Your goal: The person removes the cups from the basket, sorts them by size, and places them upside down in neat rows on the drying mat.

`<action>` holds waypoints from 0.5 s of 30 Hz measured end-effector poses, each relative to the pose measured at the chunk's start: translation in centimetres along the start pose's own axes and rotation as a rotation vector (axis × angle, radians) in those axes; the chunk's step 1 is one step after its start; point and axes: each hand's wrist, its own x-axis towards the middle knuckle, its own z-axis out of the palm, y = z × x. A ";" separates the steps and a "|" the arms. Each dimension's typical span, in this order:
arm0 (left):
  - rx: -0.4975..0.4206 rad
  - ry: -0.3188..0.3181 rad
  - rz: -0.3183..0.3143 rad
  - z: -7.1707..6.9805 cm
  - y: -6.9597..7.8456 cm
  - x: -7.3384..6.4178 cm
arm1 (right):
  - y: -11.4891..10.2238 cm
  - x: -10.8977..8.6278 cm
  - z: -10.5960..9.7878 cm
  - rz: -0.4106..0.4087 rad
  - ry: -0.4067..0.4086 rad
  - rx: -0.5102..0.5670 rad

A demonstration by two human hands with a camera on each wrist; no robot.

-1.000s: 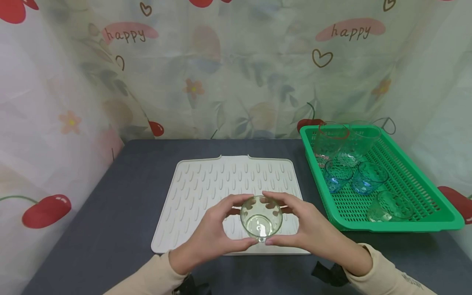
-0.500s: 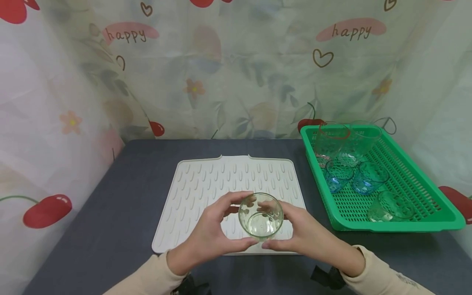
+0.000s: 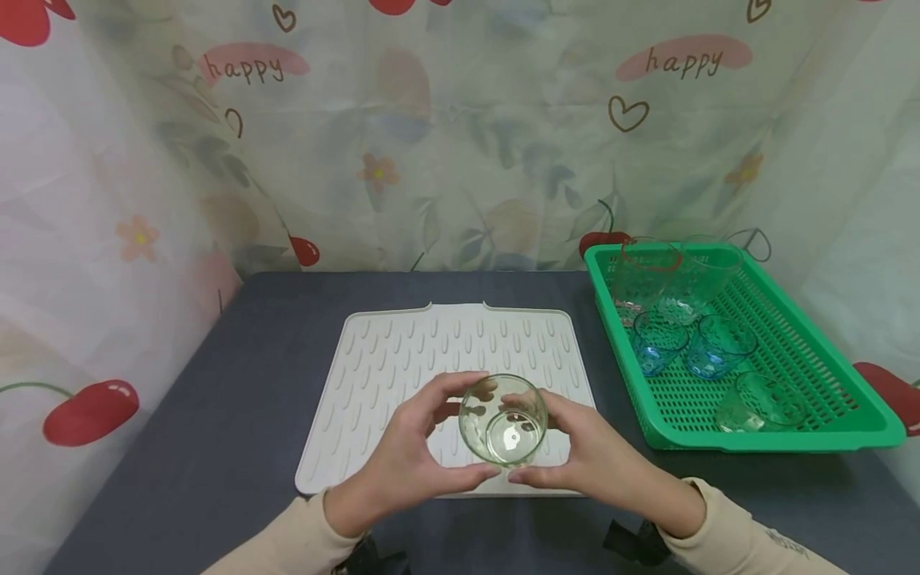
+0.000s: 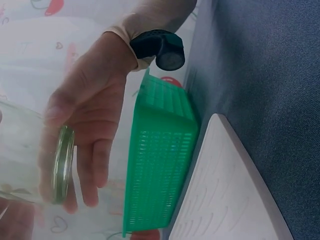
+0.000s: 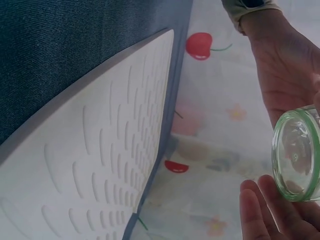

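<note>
2 "happy" prints (image 3: 684, 61) on curtain (image 3: 460, 208); L hand (image 3: 408, 457), R hand (image 3: 602, 451) grip glass (image 3: 503, 421) abv mat (image 3: 402, 351).

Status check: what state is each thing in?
White mat: lying flat.
Green basket: open, partly filled.
Blue glasses: mouths up, in basket.
Tall glasses: likewise.
Front basket glass: likewise.
Held glass: upright, raised above the mat.
Left grip: curled round it.
Right grip: holding its other side.

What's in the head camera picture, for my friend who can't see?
A left hand and a right hand hold a greenish glass, with a white mat behind it on a dark table. A green basket at right holds more glasses.
</note>
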 end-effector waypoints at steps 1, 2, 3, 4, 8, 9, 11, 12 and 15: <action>-0.011 0.000 -0.002 0.0 0.0 0.0 | 0.0 0.0 0.0 0.001 0.007 0.006; -0.020 0.001 -0.002 0.0 0.0 0.0 | -0.1 -0.1 -0.1 0.001 0.014 0.014; -0.031 0.000 -0.007 0.0 0.0 0.0 | -0.1 -0.1 -0.1 -0.002 0.022 0.015; -0.040 0.001 -0.009 0.0 -0.1 0.0 | -0.1 -0.1 -0.1 -0.009 0.031 0.016; -0.083 -0.001 -0.018 -0.1 -0.2 0.0 | -0.2 -0.3 -0.4 -0.029 0.059 0.028; -0.094 -0.002 -0.020 -0.1 -0.2 -0.1 | -0.2 -0.4 -0.4 -0.030 0.066 0.028; -0.107 -0.004 -0.026 -0.1 -0.3 -0.1 | -0.2 -0.5 -0.6 -0.032 0.080 0.033; -0.109 -0.005 -0.032 -0.1 -0.3 -0.2 | -0.3 -0.6 -0.7 -0.033 0.087 0.035; -0.111 -0.007 -0.057 -0.1 -0.4 -0.3 | -0.3 -0.8 -1.0 -0.042 0.111 0.037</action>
